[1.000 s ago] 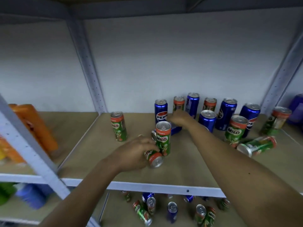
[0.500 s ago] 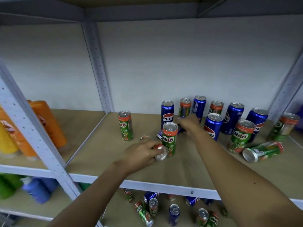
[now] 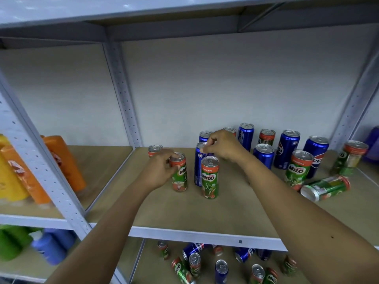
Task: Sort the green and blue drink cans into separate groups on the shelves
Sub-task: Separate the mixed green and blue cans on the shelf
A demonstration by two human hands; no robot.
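On the middle shelf (image 3: 205, 220) the left hand (image 3: 162, 171) grips an upright green Milo can (image 3: 180, 174) near its top, fingers curled round the rim, the can standing on the board. The right hand (image 3: 222, 145) pinches the top of a tall blue Pepsi can (image 3: 199, 165), which stands just behind a second upright green can (image 3: 209, 178) at the front of the cluster. Counting this shelf: seven green cans show, namely the two just told, one mostly hidden behind the left hand (image 3: 154, 150), two at the back wall among the blue ones (image 3: 266, 136), one upright to the right (image 3: 298, 170), one standing at the far right edge (image 3: 350, 157) and one lying on its side (image 3: 326, 187) (which brings the green tally to eight if the half-hidden back can beside the right hand is counted). Blue cans number six: the pinched one, one behind it (image 3: 204, 136), and four more standing to the right (image 3: 287, 148). On the lower shelf (image 3: 143, 261) a jumble of green and blue cans lies mixed, some upright, some tipped; their count is unclear. In the left bay stand orange bottles (image 3: 63, 160), with green and blue bottles (image 3: 49, 247) below.
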